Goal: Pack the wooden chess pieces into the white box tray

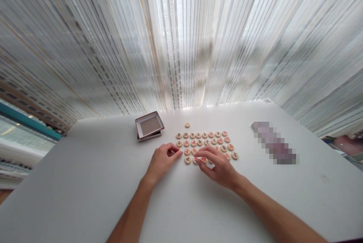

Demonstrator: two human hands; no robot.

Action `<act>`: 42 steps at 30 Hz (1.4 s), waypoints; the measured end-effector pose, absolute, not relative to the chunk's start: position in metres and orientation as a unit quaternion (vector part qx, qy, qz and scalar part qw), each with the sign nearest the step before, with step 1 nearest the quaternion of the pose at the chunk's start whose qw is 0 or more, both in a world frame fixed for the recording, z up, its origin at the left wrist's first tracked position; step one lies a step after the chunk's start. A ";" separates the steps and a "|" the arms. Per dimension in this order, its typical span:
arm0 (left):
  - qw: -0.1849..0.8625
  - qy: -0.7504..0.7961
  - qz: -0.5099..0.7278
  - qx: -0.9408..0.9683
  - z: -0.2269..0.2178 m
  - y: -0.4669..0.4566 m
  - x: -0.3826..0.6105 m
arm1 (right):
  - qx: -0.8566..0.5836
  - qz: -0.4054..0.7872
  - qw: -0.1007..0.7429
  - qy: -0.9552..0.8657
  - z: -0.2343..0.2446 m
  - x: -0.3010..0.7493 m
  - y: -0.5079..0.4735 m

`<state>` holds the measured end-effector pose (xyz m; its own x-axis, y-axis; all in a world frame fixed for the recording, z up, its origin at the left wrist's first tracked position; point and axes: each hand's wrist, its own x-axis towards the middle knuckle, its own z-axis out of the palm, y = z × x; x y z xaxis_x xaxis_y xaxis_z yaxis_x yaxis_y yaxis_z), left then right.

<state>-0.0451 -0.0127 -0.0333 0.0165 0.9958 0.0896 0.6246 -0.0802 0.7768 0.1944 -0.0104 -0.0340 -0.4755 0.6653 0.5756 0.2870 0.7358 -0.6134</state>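
Handling pieces: we work over the round pieces (pixel 207 141) set in four rows at the middle of the white table (pixel 181 205); the step in hand, we judge, is straightening the nearer rows.
Left hand: our left hand (pixel 161 159) hovers by the left end of the third row, thumb and forefinger close together; no piece shows in them, but we cannot tell for certain.
Right hand: our right hand (pixel 219 165) reaches across the two nearest rows, thumb and forefinger narrowly parted; we cannot tell whether they touch a piece.
Next move: it seems to call for a light fingertip nudge, sparing the neighbours.
Rows: they run left to right, the nearer two rising slightly away from us toward the right.
Faces: red or black characters look up; each disc is round, without a long axis.
Lone piece: one lone piece (pixel 187 125) lies flat beyond the rows, no character visible.
Box: a shallow box (pixel 149 125) sits left, its parts stacked askew.
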 end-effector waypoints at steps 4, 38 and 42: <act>0.260 0.620 0.334 0.661 -0.033 -0.013 -0.044 | -0.286 0.220 0.425 -0.830 -0.034 0.194 -0.011; 0.241 0.599 0.299 0.703 -0.034 -0.014 -0.049 | -0.317 0.192 0.432 -0.822 -0.029 0.202 -0.003; 0.243 0.596 0.298 0.705 -0.036 -0.014 -0.050 | -0.328 0.183 0.450 -0.810 -0.030 0.204 0.004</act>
